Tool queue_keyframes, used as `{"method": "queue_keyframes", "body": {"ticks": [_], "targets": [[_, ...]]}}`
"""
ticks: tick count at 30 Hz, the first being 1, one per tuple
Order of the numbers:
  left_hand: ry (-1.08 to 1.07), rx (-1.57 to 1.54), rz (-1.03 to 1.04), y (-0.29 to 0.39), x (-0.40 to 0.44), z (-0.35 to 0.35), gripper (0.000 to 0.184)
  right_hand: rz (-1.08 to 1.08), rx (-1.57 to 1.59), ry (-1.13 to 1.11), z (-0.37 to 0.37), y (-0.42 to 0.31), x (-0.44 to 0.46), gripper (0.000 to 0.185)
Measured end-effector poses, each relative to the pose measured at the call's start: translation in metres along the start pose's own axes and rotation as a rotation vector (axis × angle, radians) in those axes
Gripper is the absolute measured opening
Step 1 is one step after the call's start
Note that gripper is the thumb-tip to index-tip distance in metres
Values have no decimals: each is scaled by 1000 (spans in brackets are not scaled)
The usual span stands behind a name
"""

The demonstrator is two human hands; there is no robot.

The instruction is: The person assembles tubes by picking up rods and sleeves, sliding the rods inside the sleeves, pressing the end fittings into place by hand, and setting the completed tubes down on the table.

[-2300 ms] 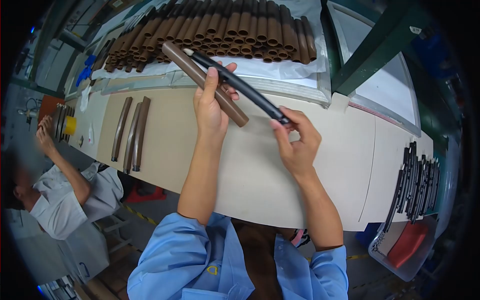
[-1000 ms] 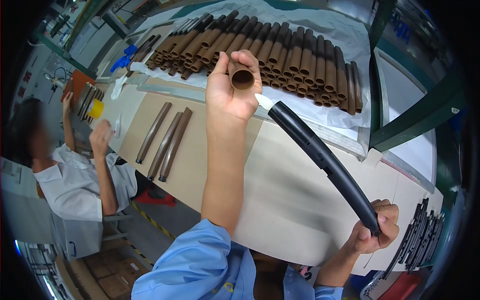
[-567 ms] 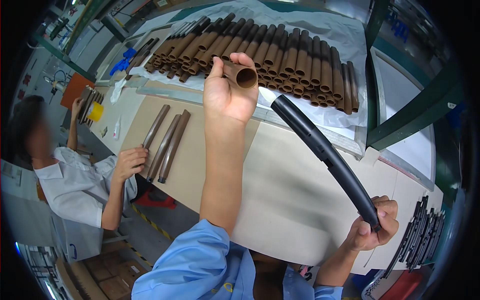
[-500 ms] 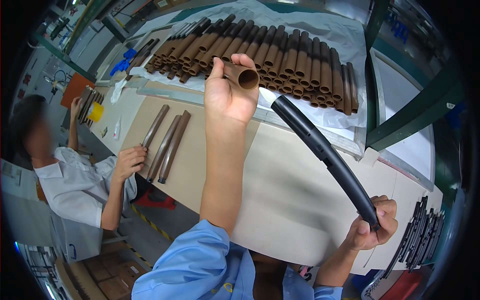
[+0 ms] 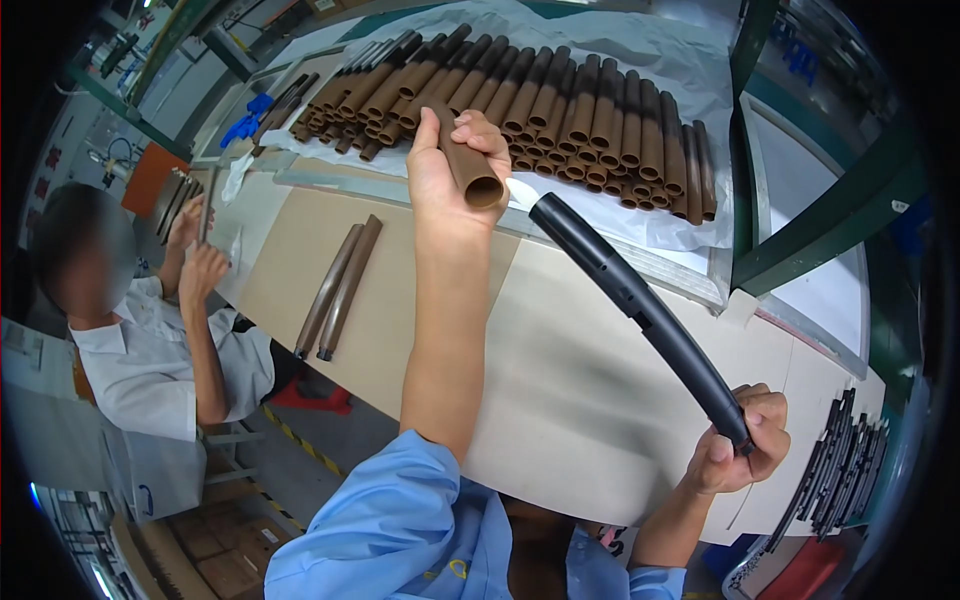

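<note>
My left hand (image 5: 455, 170) is wrapped round a brown tube (image 5: 468, 168), whose open end tilts down toward me. In my right hand (image 5: 748, 440) is the lower end of a long, slightly curved black stick-like part (image 5: 640, 305). A pale, pointed tip (image 5: 521, 194) sticks out of its upper end, close to the mouth of the brown tube. I cannot tell whether tip and tube touch. Behind my left hand lies a large stack of brown tubes (image 5: 600, 130) with dark far ends.
Two brown finished-looking pieces (image 5: 343, 290) lie on the table (image 5: 560, 420). A co-worker (image 5: 150, 330) at the left holds another stick. Black rods (image 5: 842, 465) lie bundled at the right edge. A green metal post (image 5: 830, 245) stands at the right.
My left hand has tipped the brown tube further downward, and the black part has shifted slightly left. The co-worker has picked up one of the brown pieces from the table.
</note>
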State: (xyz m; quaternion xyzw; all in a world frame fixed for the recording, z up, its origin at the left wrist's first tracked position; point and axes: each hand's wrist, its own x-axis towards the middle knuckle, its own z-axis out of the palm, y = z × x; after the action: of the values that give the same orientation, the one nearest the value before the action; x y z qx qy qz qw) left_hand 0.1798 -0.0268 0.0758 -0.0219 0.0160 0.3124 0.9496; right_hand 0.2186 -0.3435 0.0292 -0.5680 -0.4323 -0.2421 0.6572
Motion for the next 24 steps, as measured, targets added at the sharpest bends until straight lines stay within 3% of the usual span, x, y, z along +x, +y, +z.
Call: {"method": "queue_keyframes", "body": {"ticks": [11, 20, 24], "targets": [[58, -114, -2, -8, -4, 9, 40, -27, -11, -55, 5, 0, 0, 29], [-99, 193, 127, -12, -1, 5, 38, -44, -2, -68, 5, 1, 0, 31], [-114, 421, 306, -20, -2, 7, 37, -39, 0, -77, 4, 3, 1, 31]]}}
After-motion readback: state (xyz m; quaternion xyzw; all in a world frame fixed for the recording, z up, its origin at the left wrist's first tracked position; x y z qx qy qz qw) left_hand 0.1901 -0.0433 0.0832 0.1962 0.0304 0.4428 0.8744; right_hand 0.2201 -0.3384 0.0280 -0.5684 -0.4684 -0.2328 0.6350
